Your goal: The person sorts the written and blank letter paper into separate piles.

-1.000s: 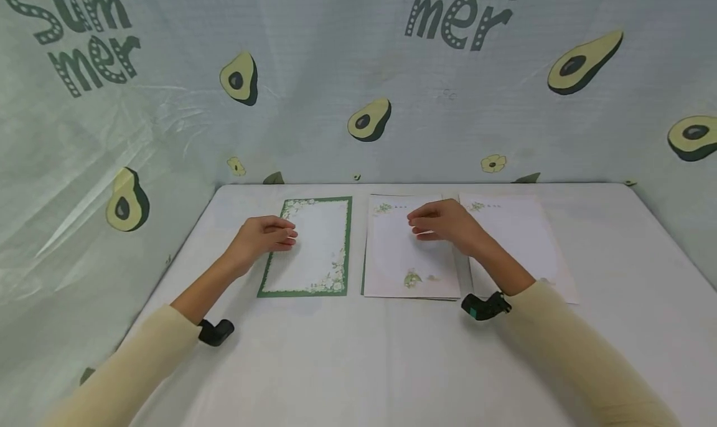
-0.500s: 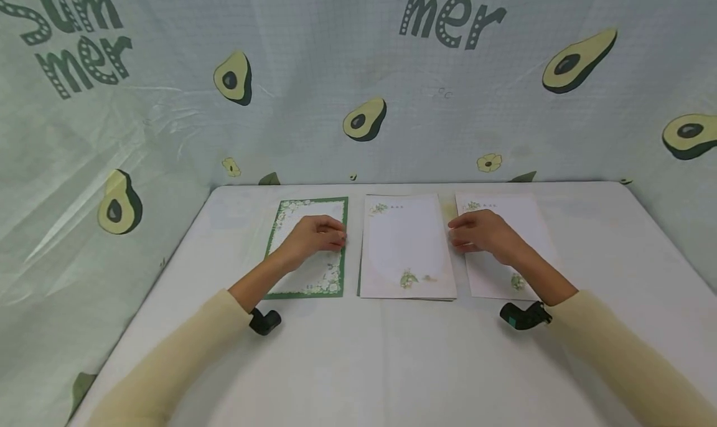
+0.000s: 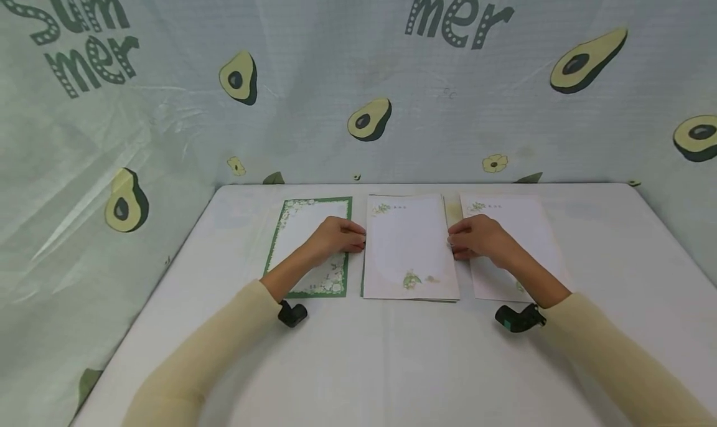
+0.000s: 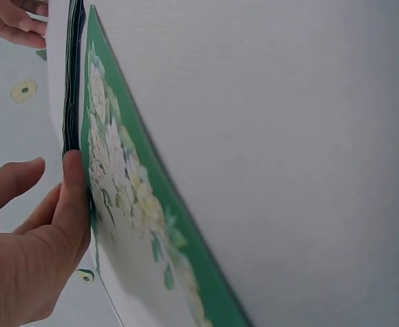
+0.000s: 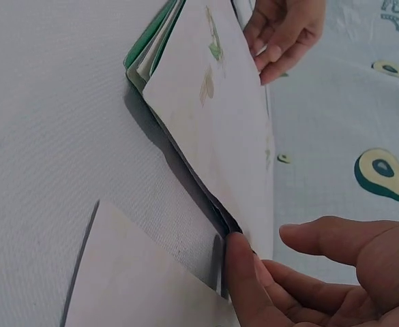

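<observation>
A stack of paper sheets (image 3: 411, 246), its top sheet pale pink with small printed flowers, lies in the middle of the table. At its left edge are the fingertips of my left hand (image 3: 338, 237); the left wrist view has those fingers against the stack's side (image 4: 71, 82), thumb held apart. My right hand (image 3: 478, 237) touches the opposite edge. In the right wrist view its fingers meet the stack (image 5: 219, 122) while the thumb stays off the paper. Green-edged sheets show beneath the top one. My left forearm crosses over a green-bordered sheet (image 3: 310, 214).
To the right lies another pale pink flowered sheet (image 3: 521, 228), partly covered by my right hand and forearm. A white cloth covers the table (image 3: 386, 365). Behind it hangs a plastic sheet (image 3: 302, 72) printed with avocados. Each wrist carries a black camera (image 3: 520, 319).
My left hand has moved right, from over the green-bordered sheet to the middle stack's left edge. The right hand has moved from above the stack to its right edge.
</observation>
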`<state>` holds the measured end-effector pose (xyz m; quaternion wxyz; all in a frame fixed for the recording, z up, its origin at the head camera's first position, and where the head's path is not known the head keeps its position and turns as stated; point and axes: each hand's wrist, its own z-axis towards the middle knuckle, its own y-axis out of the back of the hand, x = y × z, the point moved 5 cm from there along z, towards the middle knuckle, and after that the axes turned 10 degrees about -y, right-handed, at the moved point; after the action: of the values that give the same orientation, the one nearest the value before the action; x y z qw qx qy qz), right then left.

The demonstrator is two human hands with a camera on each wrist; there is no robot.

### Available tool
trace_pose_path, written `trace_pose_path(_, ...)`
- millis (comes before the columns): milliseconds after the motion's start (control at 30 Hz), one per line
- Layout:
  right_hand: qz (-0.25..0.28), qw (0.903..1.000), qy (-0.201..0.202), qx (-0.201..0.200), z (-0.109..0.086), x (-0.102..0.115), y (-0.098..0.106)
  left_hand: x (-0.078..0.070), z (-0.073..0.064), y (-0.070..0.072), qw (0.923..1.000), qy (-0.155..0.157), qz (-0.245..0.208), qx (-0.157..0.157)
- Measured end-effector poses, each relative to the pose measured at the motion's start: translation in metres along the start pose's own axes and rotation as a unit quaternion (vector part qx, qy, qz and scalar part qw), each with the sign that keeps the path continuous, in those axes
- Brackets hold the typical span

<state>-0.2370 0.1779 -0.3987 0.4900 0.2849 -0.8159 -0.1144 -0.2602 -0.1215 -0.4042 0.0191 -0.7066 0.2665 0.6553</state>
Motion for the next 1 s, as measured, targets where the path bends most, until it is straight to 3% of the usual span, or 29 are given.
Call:
trace_pose_path(267,-0.007,1.0000,-0.001,-0.005,-0.002,0.001,0.000,-0.001,0.001,-0.002,0.9999,0.005,0.008,-0.003)
trace_pose_path(667,0.006,0.9977,0.062,-0.025,-0.005,0.009,0.001,-0.013,-0.004,-0.003,0.9992,-0.008,0.039,-0.011)
trace_pose_path(833,0.019,0.9969,0.068,-0.036,-0.003,0.009,0.000,-0.018,-0.005,-0.003,0.9971,-0.034,0.065,-0.018)
trace_pose_path(1000,0.039,0.9964,0.064,-0.040,-0.003,0.008,-0.001,-0.019,-0.002,-0.005,0.9958,-0.062,0.060,-0.031)
